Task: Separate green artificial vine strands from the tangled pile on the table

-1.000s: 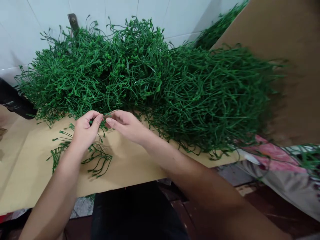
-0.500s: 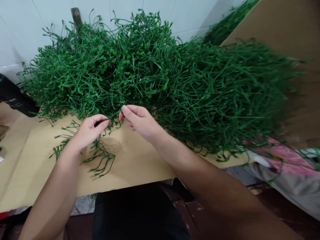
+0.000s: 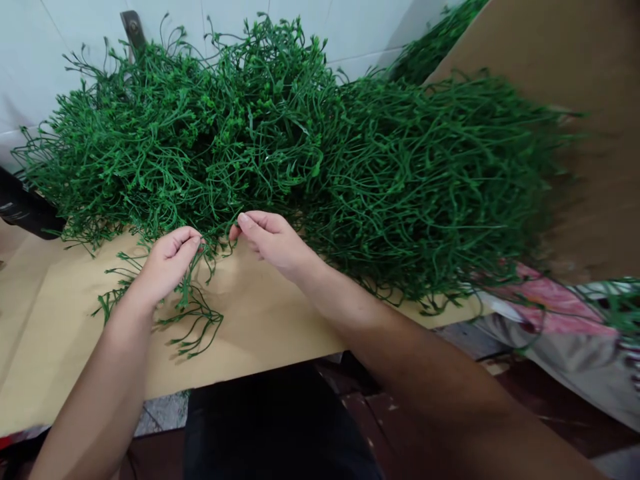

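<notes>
Head view, heaped green stems (image 3: 225, 140), cardboard (image 3: 570, 60) partly hiding further stems (image 3: 435, 43)

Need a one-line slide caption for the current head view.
Left hand and right hand pinching green stems over a tan surface, beside a large green heap.

Partly hidden things
The left hand (image 3: 170, 265) covers some green sprigs (image 3: 186, 295); the left edge cuts the black cylinder (image 3: 30, 208).

Shows green with lighter tips on left sprig pile (image 3: 160, 140), deeper green on right sprig pile (image 3: 430, 180). Shows tan on tabletop (image 3: 270, 323), brown on cardboard sheet (image 3: 560, 47). Shows pale bluish white with thin lines on wall (image 3: 360, 27), black with pale print on container (image 3: 27, 208), mottled pink on cloth (image 3: 563, 310).
</notes>
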A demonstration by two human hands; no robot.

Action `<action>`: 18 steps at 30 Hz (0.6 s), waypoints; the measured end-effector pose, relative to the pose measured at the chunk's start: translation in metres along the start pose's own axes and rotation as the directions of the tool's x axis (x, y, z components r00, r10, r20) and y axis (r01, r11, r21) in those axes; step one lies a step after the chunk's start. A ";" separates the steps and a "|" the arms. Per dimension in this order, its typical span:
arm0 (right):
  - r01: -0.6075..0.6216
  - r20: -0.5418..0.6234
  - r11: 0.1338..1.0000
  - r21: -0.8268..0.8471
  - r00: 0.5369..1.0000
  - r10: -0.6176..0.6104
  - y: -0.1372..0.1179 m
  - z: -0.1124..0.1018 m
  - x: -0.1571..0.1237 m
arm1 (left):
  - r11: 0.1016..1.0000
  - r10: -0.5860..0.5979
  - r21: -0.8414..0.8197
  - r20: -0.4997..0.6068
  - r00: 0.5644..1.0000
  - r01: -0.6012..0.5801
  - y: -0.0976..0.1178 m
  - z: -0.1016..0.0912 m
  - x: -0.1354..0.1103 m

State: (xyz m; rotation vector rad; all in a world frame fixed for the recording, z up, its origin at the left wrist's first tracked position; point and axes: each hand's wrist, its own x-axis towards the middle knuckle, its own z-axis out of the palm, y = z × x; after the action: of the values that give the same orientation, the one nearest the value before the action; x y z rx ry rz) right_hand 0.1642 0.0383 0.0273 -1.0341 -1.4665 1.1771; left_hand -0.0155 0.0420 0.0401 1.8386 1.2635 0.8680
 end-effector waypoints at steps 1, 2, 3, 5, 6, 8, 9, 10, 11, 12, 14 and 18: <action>0.007 -0.014 0.998 -0.056 1.000 -0.008 0.001 -0.001 0.000 | 1.000 0.013 -0.001 -0.001 1.000 -0.013 0.001 0.000 -0.001; 0.016 -0.027 0.992 -0.124 0.999 -0.019 0.001 -0.002 0.000 | 1.000 0.023 0.004 0.004 1.000 -0.023 0.002 -0.001 -0.001; 0.029 -0.038 0.978 -0.205 0.999 -0.037 0.001 -0.003 0.000 | 0.999 0.030 0.014 0.015 0.999 -0.030 0.002 -0.001 -0.002; 0.062 -0.050 0.920 -0.386 0.995 -0.088 -0.001 -0.006 -0.001 | 0.998 0.042 0.046 0.048 0.998 -0.045 0.005 -0.001 -0.004; 0.077 -0.051 0.881 -0.467 0.992 -0.114 -0.003 -0.008 -0.001 | 0.996 0.057 0.068 0.067 0.996 -0.062 0.006 -0.001 -0.004; 0.091 -0.053 0.809 -0.581 0.987 -0.149 -0.010 -0.013 0.000 | 0.986 0.102 0.120 0.103 0.989 -0.114 0.011 0.002 -0.006; 0.090 -0.056 0.785 -0.614 0.986 -0.157 -0.015 -0.016 0.002 | 0.978 0.132 0.145 0.116 0.984 -0.148 0.013 0.004 -0.007; 0.089 -0.065 0.768 -0.635 0.984 -0.167 -0.019 -0.019 0.004 | 0.969 0.163 0.168 0.122 0.979 -0.183 0.016 0.005 -0.008; 0.092 -0.075 0.754 -0.650 0.980 -0.183 -0.023 -0.022 0.008 | 0.959 0.193 0.185 0.123 0.973 -0.213 0.018 0.007 -0.008; 0.098 -0.084 0.740 -0.665 0.975 -0.205 -0.026 -0.024 0.011 | 0.951 0.219 0.195 0.116 0.969 -0.238 0.021 0.009 -0.008; 0.124 -0.090 0.711 -0.693 0.963 -0.256 -0.031 -0.025 0.020 | 0.943 0.253 0.199 0.088 0.963 -0.266 0.023 0.011 -0.006; 0.228 -0.039 0.664 -0.712 0.931 -0.362 -0.033 -0.020 0.040 | 0.946 0.279 0.171 -0.002 0.960 -0.274 0.019 0.010 0.002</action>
State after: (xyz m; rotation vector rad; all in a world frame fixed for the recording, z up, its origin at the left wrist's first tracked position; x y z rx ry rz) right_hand 0.1744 0.0746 0.0683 -1.2851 -1.8989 0.2426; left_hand 0.0019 0.0371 0.0518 2.1846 1.1395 0.9597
